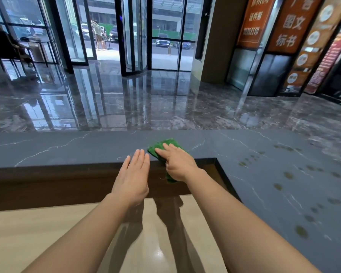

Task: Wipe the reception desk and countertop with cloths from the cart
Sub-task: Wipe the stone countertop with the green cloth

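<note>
Bottom of frame: the pale surface (pixel 37 233). At centre, the left hand (pixel 133 178) lies flat, fingers straight, tips at the edge of the dark surface (pixel 67 148). Just right of it, the right hand (pixel 178 164) presses the green cloth (pixel 165 143) with extended fingers, and the cloth drapes over that edge. Beyond lies a glossy floor (pixel 146 99).

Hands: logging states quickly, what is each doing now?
Left hand: open, flat, holding nothing.
Right hand: open, straight fingers pressing the green cloth on the countertop.

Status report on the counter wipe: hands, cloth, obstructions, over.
Left hand open, fingertips at the countertop edge. Right hand flat on green cloth, pressing it on the countertop; cloth drapes over near edge. Nothing blocking the path.
</note>
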A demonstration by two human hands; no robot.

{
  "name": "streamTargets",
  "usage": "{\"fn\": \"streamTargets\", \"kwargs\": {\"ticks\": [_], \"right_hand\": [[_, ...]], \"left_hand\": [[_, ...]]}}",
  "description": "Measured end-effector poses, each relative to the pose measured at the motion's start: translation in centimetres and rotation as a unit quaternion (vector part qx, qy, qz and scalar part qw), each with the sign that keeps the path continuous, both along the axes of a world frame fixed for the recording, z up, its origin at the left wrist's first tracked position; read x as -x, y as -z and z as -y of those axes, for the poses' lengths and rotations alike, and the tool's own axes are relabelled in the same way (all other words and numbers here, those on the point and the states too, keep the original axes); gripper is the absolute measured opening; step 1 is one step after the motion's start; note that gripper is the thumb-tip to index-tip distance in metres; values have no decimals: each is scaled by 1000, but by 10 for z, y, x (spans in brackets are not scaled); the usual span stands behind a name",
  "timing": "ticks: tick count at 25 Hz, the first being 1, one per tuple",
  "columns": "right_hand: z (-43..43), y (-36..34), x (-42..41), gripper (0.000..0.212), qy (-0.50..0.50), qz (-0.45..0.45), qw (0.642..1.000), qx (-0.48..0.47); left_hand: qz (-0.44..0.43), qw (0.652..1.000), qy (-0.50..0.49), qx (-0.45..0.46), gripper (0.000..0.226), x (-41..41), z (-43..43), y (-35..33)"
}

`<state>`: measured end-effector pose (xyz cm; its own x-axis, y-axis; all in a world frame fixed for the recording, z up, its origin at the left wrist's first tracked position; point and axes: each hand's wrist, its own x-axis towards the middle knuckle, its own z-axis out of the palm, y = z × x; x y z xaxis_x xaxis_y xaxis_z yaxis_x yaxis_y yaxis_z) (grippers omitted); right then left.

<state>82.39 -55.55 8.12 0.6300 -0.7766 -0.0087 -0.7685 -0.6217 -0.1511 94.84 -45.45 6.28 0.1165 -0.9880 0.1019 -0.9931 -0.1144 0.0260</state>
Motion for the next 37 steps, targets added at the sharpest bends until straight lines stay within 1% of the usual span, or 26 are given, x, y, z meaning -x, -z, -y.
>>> {"fn": "streamTargets", "kwargs": {"ticks": [2,4,7,10,12,14,16,18,19,20,21,23,25,27,30,32,35,37], "right_hand": [[3,-3,21,66,34,-2,999,1],[9,-6,48,67,90,-10,996,-1],[15,-8,70,61,146,-22,989,-12],[15,3,63,64,175,-2,984,31],[15,15,55,67,209,35,974,79],[11,26,43,68,267,82,955,103],[1,35,24,68,330,163,925,95],[-10,37,5,68,383,267,882,73],[-13,37,-3,68,400,303,863,58],[-15,37,-10,68,407,325,852,46],[-19,38,-19,69,404,336,850,34],[-34,39,-38,70,369,330,869,13],[-51,40,-56,71,308,295,905,7],[-55,42,-62,71,258,251,933,20],[-49,43,-45,73,196,184,962,47],[-43,43,-21,71,197,178,962,60],[-24,41,20,67,290,192,934,78],[-14,41,40,64,332,186,921,86]], "left_hand": [[-12,1000,18,9,67,3,-7,-2],[-24,999,30,18,63,4,-17,-5],[-28,999,33,30,60,0,-35,-10],[-21,999,23,32,59,-4,-46,-12],[-26,999,11,30,58,-3,-50,-12],[-38,999,-4,31,58,0,-52,-11],[-47,998,-21,29,59,-1,-55,-10],[-47,998,-38,25,59,-6,-59,-9],[-45,998,-46,21,59,-10,-58,-8],[-45,997,-54,16,59,-13,-57,-7],[-45,997,-60,11,59,-16,-56,-6],[-47,996,-72,1,59,-20,-53,-4],[-50,995,-82,-4,60,-23,-51,-3],[-41,995,-89,-8,61,-26,-48,-4],[-33,996,-79,-9,61,-24,-39,-7],[-28,998,-59,0,60,-18,-33,-9],[-24,999,-32,8,60,-15,-32,-12],[-23,999,-26,13,59,-20,-36,-13]]}}
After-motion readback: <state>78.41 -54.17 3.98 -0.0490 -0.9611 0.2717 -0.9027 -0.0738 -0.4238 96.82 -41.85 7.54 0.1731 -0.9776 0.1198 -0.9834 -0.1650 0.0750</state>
